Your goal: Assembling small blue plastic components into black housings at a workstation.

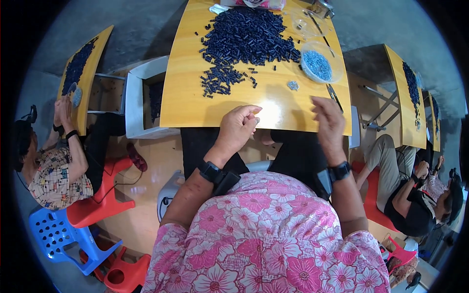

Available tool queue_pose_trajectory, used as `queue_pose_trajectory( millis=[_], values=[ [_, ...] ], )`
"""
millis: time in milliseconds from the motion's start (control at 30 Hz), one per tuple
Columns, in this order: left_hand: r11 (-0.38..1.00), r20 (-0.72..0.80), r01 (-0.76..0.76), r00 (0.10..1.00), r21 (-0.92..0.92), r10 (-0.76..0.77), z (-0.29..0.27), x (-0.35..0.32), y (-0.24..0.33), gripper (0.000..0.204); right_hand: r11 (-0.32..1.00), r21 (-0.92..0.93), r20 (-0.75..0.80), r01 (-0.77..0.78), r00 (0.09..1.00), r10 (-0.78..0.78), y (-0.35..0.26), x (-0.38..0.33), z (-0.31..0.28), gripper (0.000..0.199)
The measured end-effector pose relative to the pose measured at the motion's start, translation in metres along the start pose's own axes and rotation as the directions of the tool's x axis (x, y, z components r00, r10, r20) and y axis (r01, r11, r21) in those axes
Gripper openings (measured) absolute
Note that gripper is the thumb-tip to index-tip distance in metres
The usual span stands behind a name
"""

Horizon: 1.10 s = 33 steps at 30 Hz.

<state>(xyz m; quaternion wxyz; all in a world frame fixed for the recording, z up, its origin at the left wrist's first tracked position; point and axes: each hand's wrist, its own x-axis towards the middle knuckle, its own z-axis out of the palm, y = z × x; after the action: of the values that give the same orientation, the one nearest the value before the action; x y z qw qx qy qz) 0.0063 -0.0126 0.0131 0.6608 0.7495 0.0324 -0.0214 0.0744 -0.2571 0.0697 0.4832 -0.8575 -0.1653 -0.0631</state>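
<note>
Pink flowered cloth, the shirt [264, 234] of the seated person, is seen nearest the camera, with a black band [211, 171] strapped on the left wrist and another on the right. Beyond it, over the near edge of the yellow table [188, 108], the left hand [237, 128] is held with thumb and fingers drawn together as in a pinch; whether a small piece is gripped there cannot be told. To its right, the right hand [330, 119] is held apart with its fingers loosely bent and somewhat blurred, and whether anything is held in it cannot be told either.

Just past the right hand, dark tweezers [334, 94] are left lying on the table. A small cluster of pale bits [293, 86] is spread near them, and behind it a clear tub [338, 73] is part filled with blue bits [316, 65]. Farther left, loose dark tubes [219, 82] are strewn in front of a large heap [244, 35] of the same. At the far end, a clear lid [304, 24] is set down.

By the look of it, small parts are being worked singly at the fingertips; for any piece to be picked up, a fine, steady pinch is called for.
</note>
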Motion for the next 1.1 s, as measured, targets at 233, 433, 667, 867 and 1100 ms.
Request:
queue_pose_trajectory(
  millis=[233, 433, 667, 867, 1100],
  values=[
    [1.0, -0.003, 0.015, 1.0, -0.014, -0.015, 0.001, 0.001, -0.002, 0.027, 0.908, -0.317, 0.121, 0.275, 0.961, -0.248, 0.006, 0.071, 0.091, 0.033],
    [1.0, -0.005, -0.015, 1.0, 0.011, 0.015, 0.001, 0.002, -0.007, 0.027, 0.815, -0.561, 0.19, 0.142, 0.981, -0.04, -0.001, 0.085, 0.119, 0.031],
    [0.994, -0.008, -0.048, 0.999, 0.095, 0.049, 0.0, 0.002, -0.004, 0.028, 0.909, -0.319, 0.095, 0.269, 0.963, -0.251, 0.0, 0.078, 0.135, 0.02],
    [0.997, -0.001, -0.022, 1.0, 0.07, 0.022, -0.002, 0.001, -0.001, 0.029, 0.879, -0.369, 0.033, 0.302, 0.949, -0.313, -0.005, 0.084, 0.125, 0.022],
    [0.991, -0.002, -0.072, 0.997, 0.11, 0.072, -0.002, 0.002, -0.005, 0.029, 0.953, -0.264, -0.008, 0.151, 0.987, -0.159, 0.011, 0.098, 0.125, 0.028]
  ],
)
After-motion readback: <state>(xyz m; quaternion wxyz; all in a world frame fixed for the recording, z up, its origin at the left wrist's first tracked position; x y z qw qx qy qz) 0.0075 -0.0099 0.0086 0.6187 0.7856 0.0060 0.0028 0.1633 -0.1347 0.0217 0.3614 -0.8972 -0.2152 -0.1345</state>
